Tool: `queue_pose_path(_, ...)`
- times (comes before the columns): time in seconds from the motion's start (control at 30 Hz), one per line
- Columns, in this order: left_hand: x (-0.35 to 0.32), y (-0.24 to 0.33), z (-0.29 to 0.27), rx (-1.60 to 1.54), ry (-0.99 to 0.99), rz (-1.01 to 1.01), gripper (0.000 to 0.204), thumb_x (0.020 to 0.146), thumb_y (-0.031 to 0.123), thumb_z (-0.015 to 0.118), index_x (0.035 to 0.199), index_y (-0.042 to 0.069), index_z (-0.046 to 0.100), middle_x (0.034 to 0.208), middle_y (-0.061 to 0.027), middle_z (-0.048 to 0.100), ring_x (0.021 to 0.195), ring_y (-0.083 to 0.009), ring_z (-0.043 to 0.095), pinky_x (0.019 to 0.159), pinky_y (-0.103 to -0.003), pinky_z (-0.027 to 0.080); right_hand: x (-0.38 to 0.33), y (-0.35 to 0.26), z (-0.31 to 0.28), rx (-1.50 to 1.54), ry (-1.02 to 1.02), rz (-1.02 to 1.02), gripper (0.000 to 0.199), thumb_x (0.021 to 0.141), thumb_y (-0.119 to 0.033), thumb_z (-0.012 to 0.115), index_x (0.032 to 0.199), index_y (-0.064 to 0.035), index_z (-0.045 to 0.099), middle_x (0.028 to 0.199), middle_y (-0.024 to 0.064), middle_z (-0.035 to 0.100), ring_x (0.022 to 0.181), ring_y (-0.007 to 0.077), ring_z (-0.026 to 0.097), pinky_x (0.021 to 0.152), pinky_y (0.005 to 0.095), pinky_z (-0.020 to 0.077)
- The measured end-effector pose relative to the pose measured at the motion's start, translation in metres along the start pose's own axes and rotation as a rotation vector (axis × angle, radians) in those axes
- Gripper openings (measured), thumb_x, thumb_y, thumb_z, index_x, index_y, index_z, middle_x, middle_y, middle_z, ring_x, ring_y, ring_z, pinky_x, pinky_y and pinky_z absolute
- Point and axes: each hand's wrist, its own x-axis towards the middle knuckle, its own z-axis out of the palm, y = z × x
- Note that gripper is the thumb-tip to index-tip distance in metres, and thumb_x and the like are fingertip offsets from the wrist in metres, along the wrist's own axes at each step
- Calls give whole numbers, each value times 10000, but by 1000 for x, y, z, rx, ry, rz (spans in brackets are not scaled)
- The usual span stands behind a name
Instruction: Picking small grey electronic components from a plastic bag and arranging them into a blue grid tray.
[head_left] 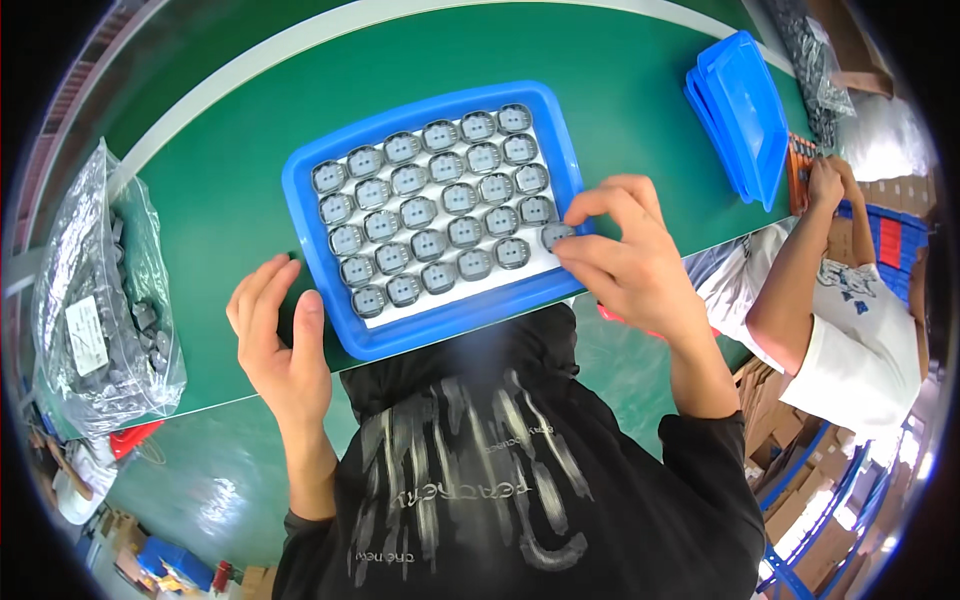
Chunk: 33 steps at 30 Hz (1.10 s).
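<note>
A blue tray (440,323) with a white liner holds rows of small rounded grey plastic parts (428,244), each with dark rims. At the tray's right near corner, my right hand (635,262) pinches one grey plastic part (556,236) between thumb and forefinger, low at the end of a row. My left hand (278,340) rests by the tray's left side, fingers apart and nothing in it. Whether its fingertips touch the tray wall I cannot tell.
On the green table (225,200), a clear plastic bag (110,310) of grey parts lies at the left. Stacked blue trays (740,120) stand at the far right. A person in a white shirt (850,330) works at the right, beside an orange-red rack (800,172).
</note>
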Motion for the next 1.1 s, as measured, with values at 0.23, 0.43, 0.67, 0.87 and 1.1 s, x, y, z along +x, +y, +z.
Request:
queue_pose_path(0.23, -4, 13, 5, 27, -12, -101, 277, 915, 110, 687, 1160, -16, 714, 1288, -131, 660, 1258, -307, 533, 1076, -416, 410, -3, 11, 5, 142, -30, 17, 175, 703, -52, 816, 863, -111, 775, 1189, 55, 596, 1158, 349, 456, 997, 468, 395)
queue_pose_path(0.43, -3, 12, 7, 46, -5, -103, 280, 920, 112, 683, 1169, -15, 713, 1291, -125, 658, 1255, -302, 529, 1079, -413, 402, 4, 11, 4, 165, -53, 0, 161, 712, -84, 825, 865, -121, 790, 1333, 82, 574, 1246, 365, 413, 1072, 496, 355)
queue_pose_path(0.67, -8, 22, 10, -415, 58, -285, 545, 1026, 183, 569, 1503, -39, 428, 1435, -226, 547, 1342, -317, 485, 1123, -436, 367, 2, 10, -5, 192, 80, 44, 222, 786, -44, 762, 1004, -82, 778, 1326, 144, 594, 1223, 313, 524, 1025, 462, 430)
queue_pose_path(0.87, 1, 33, 17, -726, 7, -252, 659, 1096, 341, 389, 1578, -63, 193, 1486, -312, 453, 1385, -348, 451, 1178, -457, 307, 3, 9, 9, 633, 140, 630, 282, 950, 21, 637, 1231, 42, 625, 985, 64, 705, 860, 91, 643, 736, 237, 512)
queue_pose_path(1.1, 49, 38, 10, -1079, 55, -385, 663, 1096, 406, 401, 1540, -64, 253, 1443, -304, 490, 1333, -332, 499, 1154, -459, 339, 41, 13, 4, 680, 163, 646, 179, 946, -12, 656, 1121, 25, 661, 921, 45, 708, 785, 82, 630, 669, 239, 499)
